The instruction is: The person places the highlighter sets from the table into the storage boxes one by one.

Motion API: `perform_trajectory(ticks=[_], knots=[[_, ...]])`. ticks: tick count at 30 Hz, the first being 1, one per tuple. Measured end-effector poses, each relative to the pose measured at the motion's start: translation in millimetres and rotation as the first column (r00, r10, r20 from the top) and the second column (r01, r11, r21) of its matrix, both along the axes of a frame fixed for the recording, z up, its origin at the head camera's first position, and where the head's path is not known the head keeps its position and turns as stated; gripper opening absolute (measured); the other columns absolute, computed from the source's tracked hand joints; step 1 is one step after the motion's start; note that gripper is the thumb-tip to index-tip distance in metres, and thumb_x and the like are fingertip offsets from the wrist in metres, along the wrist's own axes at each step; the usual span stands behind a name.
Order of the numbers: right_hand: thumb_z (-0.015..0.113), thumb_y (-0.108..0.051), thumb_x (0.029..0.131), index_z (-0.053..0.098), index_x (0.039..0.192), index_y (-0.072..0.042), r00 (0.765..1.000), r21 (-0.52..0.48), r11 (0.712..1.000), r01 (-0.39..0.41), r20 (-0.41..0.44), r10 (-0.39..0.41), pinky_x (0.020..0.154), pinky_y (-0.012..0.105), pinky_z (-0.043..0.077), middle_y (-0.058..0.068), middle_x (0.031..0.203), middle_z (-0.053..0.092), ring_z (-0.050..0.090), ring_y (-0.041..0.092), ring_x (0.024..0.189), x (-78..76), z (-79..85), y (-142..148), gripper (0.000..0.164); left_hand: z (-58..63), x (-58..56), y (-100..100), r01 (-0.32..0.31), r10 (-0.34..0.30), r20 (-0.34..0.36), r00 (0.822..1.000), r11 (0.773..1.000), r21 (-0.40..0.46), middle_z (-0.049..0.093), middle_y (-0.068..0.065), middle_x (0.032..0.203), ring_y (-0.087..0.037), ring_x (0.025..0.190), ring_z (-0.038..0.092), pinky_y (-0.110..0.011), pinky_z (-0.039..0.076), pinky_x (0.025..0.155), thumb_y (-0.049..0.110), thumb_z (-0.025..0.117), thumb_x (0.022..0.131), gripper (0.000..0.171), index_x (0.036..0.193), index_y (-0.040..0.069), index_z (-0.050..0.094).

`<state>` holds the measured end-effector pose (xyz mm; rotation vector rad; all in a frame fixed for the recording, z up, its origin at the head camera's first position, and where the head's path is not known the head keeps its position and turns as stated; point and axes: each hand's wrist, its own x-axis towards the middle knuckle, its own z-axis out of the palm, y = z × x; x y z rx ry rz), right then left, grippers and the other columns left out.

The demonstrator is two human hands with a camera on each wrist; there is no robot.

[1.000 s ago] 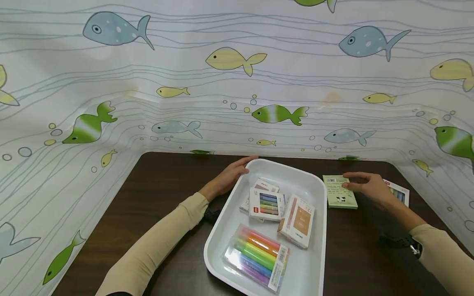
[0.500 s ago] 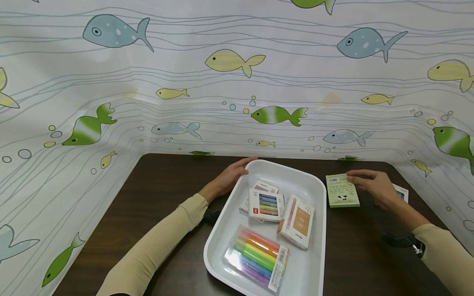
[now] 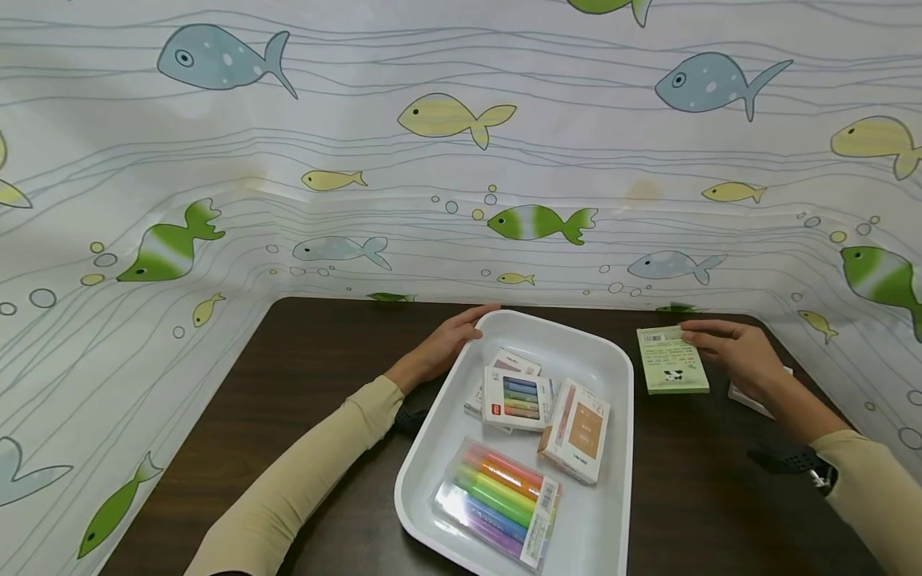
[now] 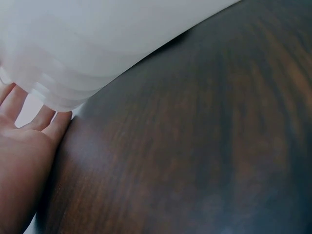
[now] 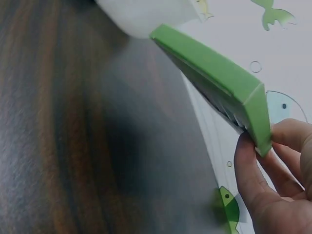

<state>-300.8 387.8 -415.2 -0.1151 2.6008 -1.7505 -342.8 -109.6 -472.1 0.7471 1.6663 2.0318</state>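
Note:
My right hand (image 3: pixel 742 358) pinches a flat light-green box (image 3: pixel 673 362) by its far right corner, thumb on one side and fingers on the other. In the right wrist view the green box (image 5: pixel 214 73) is tilted and held up over the dark table. A white plastic tray (image 3: pixel 627 496) stands at its left. My left hand (image 3: pixel 442 344) holds the tray's far left corner, with the thumb at the rim. The left wrist view has the fingers (image 4: pixel 58 122) against the tray's outer wall (image 4: pixel 97 44).
Inside the tray lie a pack of rainbow-coloured markers (image 3: pixel 497 500), a white box of coloured sticks (image 3: pixel 517 398), another white box partly under it, and a white-and-tan box (image 3: pixel 576 432). A white box (image 3: pixel 752 400) lies behind my right hand on the dark table (image 3: pixel 346 344). Fish-patterned sheeting (image 3: pixel 446 256) surrounds the table.
My right hand has moved right with the green box, and the box has shifted away from the tray's edge. The hand now covers more of the white box behind it. My left hand stays put.

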Motion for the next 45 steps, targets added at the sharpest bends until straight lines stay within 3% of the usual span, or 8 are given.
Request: perform_trajectory(ticks=[5,10,17,26,41,45], knots=[[0.069,-0.024,0.100,0.064,0.137,-0.003,0.998,-0.145,0.989,-0.029,0.057,0.037,0.082,0.024,0.055,-0.010,0.126,0.057,0.060,0.003,0.108,-3.7,6.7,1,0.043,-1.6,0.2,-1,0.016,-0.016,0.017,1.000,1.000,0.012,0.041,-0.013,0.155,-0.039,0.133,0.047,-0.042,0.053,0.093,0.009,0.043,0.104,0.058,0.161,0.014,0.031],[0.068,-0.019,0.100,0.062,0.139,-0.001,0.994,-0.218,0.974,-0.066,0.065,0.082,0.080,0.025,0.056,-0.008,0.127,0.057,0.061,0.005,0.106,-4.6,17.8,-7,0.043,-3.2,0.3,-2,0.038,-0.038,0.011,0.999,0.999,0.015,0.038,-0.016,0.156,-0.041,0.135,0.044,-0.043,0.052,0.094,0.008,0.042,0.106,0.058,0.162,0.013,0.028],[0.070,-0.020,0.099,0.065,0.137,-0.005,0.994,-0.221,0.972,-0.076,0.064,0.093,0.081,0.031,0.057,-0.004,0.125,0.062,0.064,0.013,0.106,-5.9,32.5,-34,0.041,0.1,-0.3,0,0.011,-0.011,0.002,1.000,1.000,0.003,0.042,-0.012,0.154,-0.037,0.132,0.048,-0.044,0.053,0.094,0.011,0.044,0.104,0.059,0.162,0.015,0.031],[0.070,-0.015,0.098,0.060,0.140,0.001,0.980,-0.268,0.949,-0.164,0.065,0.188,0.081,0.032,0.057,0.006,0.130,0.056,0.066,0.017,0.104,-0.6,36.6,-63,0.046,0.7,-1.6,1,0.005,-0.005,0.005,1.000,1.000,-0.017,0.043,-0.011,0.153,-0.035,0.130,0.051,-0.045,0.053,0.094,0.010,0.045,0.104,0.060,0.162,0.014,0.031],[0.065,-0.006,0.100,0.064,0.133,0.004,0.953,-0.377,0.889,-0.259,0.048,0.298,0.083,0.037,0.058,0.009,0.125,0.063,0.068,0.022,0.105,3.4,39.4,-97,0.035,1.0,-0.1,-1,-0.008,0.008,0.015,1.000,1.000,-0.009,0.043,-0.011,0.153,-0.036,0.133,0.048,-0.048,0.050,0.097,0.009,0.044,0.104,0.057,0.159,0.018,0.036],[0.063,-0.003,0.101,0.064,0.133,0.005,0.940,-0.418,0.858,-0.299,0.028,0.341,0.084,0.037,0.057,0.010,0.126,0.064,0.068,0.023,0.106,6.5,39.7,-106,0.033,1.4,-0.5,0,-0.003,0.003,0.012,1.000,1.000,-0.007,0.042,-0.011,0.154,-0.036,0.134,0.047,-0.047,0.050,0.097,0.010,0.044,0.104,0.057,0.160,0.018,0.036]])
